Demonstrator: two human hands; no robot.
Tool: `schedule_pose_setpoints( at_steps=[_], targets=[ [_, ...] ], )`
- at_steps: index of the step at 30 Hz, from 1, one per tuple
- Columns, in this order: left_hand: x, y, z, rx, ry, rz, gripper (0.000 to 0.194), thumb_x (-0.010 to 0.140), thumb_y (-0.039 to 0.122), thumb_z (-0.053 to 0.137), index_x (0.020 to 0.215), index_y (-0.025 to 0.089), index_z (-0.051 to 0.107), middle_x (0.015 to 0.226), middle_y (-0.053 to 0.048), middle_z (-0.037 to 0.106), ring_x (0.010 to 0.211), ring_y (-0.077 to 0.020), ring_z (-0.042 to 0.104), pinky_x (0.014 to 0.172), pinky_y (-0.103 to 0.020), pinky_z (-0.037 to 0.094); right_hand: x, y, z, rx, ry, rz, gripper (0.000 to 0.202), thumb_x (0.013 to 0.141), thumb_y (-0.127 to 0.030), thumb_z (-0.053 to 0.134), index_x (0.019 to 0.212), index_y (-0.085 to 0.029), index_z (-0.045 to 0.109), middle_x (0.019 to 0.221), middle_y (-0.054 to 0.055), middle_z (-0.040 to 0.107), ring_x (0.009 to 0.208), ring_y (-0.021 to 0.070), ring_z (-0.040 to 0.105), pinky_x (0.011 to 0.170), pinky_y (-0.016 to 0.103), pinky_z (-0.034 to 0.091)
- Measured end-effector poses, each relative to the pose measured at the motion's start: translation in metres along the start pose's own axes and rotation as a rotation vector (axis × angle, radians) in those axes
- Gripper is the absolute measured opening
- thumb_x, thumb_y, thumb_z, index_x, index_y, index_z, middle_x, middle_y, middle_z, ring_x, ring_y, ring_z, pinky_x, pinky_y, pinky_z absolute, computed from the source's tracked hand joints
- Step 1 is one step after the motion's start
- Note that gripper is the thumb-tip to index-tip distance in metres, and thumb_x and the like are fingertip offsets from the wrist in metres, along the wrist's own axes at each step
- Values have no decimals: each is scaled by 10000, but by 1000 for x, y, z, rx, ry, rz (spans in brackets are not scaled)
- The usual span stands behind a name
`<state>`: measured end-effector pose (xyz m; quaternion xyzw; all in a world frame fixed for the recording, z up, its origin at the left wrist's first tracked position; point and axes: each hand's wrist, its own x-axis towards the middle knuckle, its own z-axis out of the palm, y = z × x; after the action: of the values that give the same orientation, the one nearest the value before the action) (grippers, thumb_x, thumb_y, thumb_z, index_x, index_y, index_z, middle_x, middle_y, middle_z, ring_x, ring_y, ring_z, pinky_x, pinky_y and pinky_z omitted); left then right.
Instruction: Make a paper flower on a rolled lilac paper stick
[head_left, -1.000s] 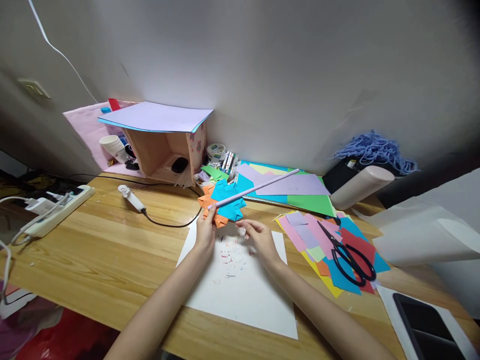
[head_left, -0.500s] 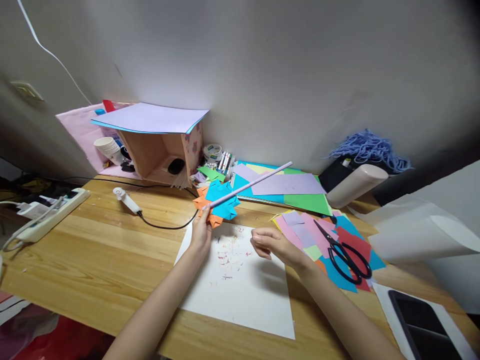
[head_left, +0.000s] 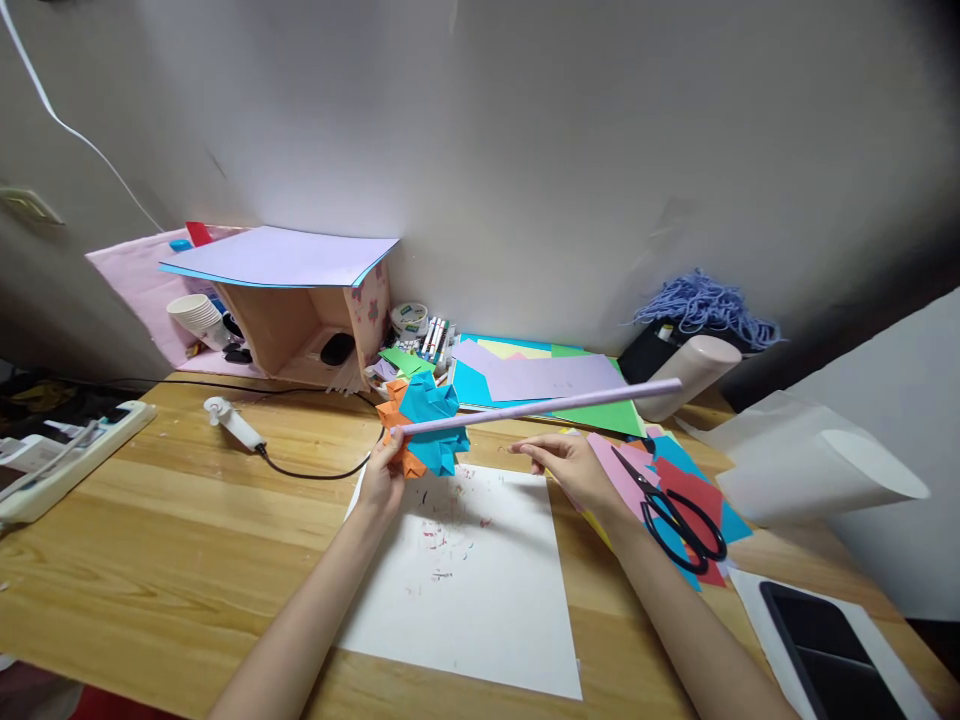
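Observation:
My left hand [head_left: 382,480] is closed on a folded paper flower [head_left: 435,400], orange on its left and blue on its right. A rolled lilac paper stick [head_left: 570,402] lies across the flower, its near end under my left thumb, and points out to the right. Whether the stick is fixed to the flower, I cannot tell. My right hand [head_left: 566,465] hovers below the stick, apart from it, with thumb and fingertips pinched together; anything between them is too small to make out. Beneath both hands lies a white sheet [head_left: 480,600] with coloured marks.
Black-handled scissors [head_left: 679,520] rest on coloured paper scraps [head_left: 694,490] at right, near a phone [head_left: 832,650] and a white paper roll [head_left: 832,460]. Behind are stacked coloured sheets [head_left: 555,375] and a box [head_left: 300,320]. A white corded device [head_left: 234,425] lies left.
The stick has swung down to a flatter angle, and the flower has turned with it. My right hand's fingers have gone from loosely curled to a forward pinch. The view has shifted slightly.

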<state>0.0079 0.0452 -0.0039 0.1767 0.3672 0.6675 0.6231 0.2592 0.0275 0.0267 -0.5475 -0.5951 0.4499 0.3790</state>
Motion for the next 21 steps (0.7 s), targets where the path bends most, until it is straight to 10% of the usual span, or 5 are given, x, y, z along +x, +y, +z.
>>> schedule_pose_setpoints(
  at_steps=[21],
  targets=[
    [4, -1, -17, 179, -203, -97, 257, 585, 340, 760, 669, 141, 620, 570, 36, 544, 494, -72, 474, 481, -191, 353, 5, 19, -4, 60, 252, 94, 330, 678, -431, 621, 692, -109, 691, 648, 89, 666, 456, 107, 524, 398, 204, 381]
  ],
)
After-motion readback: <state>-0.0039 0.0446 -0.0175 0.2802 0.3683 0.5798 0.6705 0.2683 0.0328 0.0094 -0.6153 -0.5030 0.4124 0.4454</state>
